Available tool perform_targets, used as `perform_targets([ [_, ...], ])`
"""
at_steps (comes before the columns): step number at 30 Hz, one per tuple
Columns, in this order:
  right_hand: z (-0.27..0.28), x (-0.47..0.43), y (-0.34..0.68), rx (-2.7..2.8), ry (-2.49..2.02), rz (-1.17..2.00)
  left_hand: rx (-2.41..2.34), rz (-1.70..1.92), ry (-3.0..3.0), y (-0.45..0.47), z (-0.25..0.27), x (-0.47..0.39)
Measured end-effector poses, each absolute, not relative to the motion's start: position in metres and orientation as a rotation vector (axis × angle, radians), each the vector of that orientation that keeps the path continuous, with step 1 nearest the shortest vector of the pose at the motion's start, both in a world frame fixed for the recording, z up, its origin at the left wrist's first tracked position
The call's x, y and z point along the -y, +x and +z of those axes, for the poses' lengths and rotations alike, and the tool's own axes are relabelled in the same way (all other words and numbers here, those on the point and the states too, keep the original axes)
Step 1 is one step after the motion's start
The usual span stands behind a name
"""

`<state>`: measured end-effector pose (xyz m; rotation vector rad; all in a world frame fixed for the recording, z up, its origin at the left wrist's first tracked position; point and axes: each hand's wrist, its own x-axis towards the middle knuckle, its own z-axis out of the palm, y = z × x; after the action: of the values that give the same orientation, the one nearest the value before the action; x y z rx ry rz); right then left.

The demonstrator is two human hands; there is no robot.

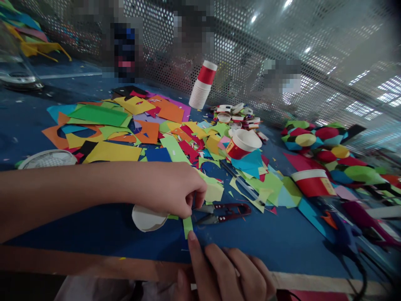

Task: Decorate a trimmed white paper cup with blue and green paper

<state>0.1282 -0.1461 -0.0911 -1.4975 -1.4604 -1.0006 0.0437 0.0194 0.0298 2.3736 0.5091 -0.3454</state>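
My left hand (181,188) reaches in from the left, its fingers curled and pinched at the upper end of a narrow light-green paper strip (187,226). On the lower end of that strip rests the index fingertip of my right hand (228,271), with the thumb apart and the other fingers loosely bent. A small darker blue patch shows under the strip's lower end. Just right of my left fingertips lie thread snips (232,212) with dark red handles. A white round piece (148,218), partly covered, sits below my left wrist.
Coloured paper scraps (156,125) spread across the blue table (94,225). Red-and-white paper cups (244,144) stand nearby, with a tall stack (203,85) behind. A pen (242,182) lies among scraps. At right are another cup (313,182) and a blue glue gun (343,234).
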Motion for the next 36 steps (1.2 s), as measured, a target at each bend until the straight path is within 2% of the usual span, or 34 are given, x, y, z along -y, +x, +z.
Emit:
perform_targets([
  [14, -0.088, 0.149, 0.133, 1.529, -1.514, -1.015, -0.486, -0.287, 2.409, 0.044, 0.026, -0.019],
  [20, -0.083, 0.156, 0.154, 1.923, -1.371, -1.085, -0.477, -0.264, 2.438, 0.046, 0.024, -0.019],
  [26, -0.096, 0.152, 0.127, 1.483, -1.547, -0.909, -0.478, -0.218, 2.452, 0.043, 0.019, -0.018],
  [36, -0.098, 0.151, 0.123, 1.484, -1.568, -0.865, -0.452, -0.202, 2.457, 0.044, 0.017, -0.018],
])
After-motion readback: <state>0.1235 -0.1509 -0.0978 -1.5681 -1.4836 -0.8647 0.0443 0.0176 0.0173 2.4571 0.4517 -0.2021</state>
